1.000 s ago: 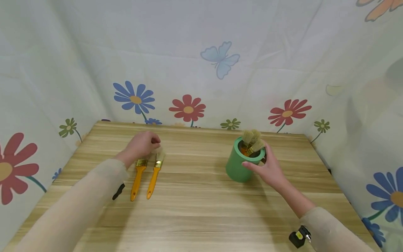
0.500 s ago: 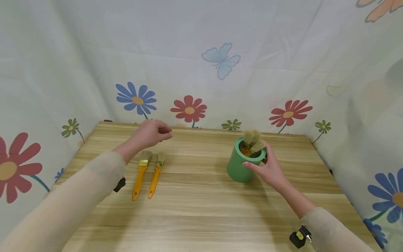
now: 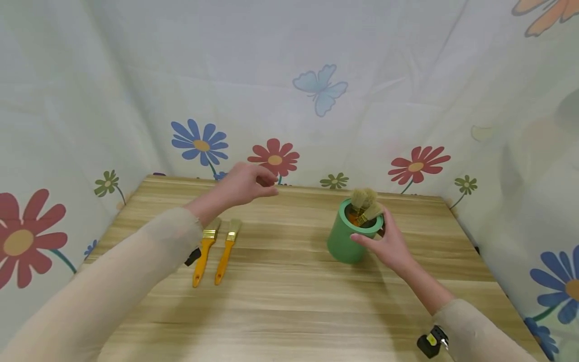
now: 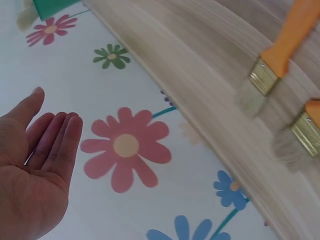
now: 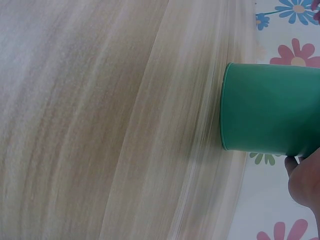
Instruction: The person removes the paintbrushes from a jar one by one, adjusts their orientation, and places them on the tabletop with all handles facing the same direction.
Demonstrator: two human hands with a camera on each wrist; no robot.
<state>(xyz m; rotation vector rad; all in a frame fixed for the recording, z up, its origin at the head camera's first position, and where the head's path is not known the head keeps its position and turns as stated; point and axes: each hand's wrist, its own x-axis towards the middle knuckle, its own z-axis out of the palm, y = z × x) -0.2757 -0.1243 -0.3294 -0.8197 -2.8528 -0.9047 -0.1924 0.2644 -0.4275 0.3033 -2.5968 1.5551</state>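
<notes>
A green cup (image 3: 345, 245) stands on the right part of the table, with several bristle-up paintbrushes (image 3: 364, 201) inside it. My right hand (image 3: 390, 245) grips the cup near its rim, thumb on the near side and fingers round the right; most of those fingers are hidden. In the right wrist view the cup (image 5: 270, 107) hides part of that hand (image 5: 306, 185). Raised over the table's back edge, my left hand (image 3: 246, 185) holds nothing; its fingers look loose and slightly bent in the left wrist view. Two paintbrushes with orange handles, a wider one (image 3: 202, 259) and a narrower one (image 3: 224, 259), lie below my left forearm.
The wood-grain table (image 3: 289, 301) runs back to a white cloth (image 3: 253, 75) printed with flowers and a butterfly, which also hangs at both sides. Black wrist-camera parts (image 3: 431, 342) stick out by the right sleeve.
My left hand has risen from beside the two lying paintbrushes and moved right and away, toward the table's back edge. The right hand keeps its grip on the cup.
</notes>
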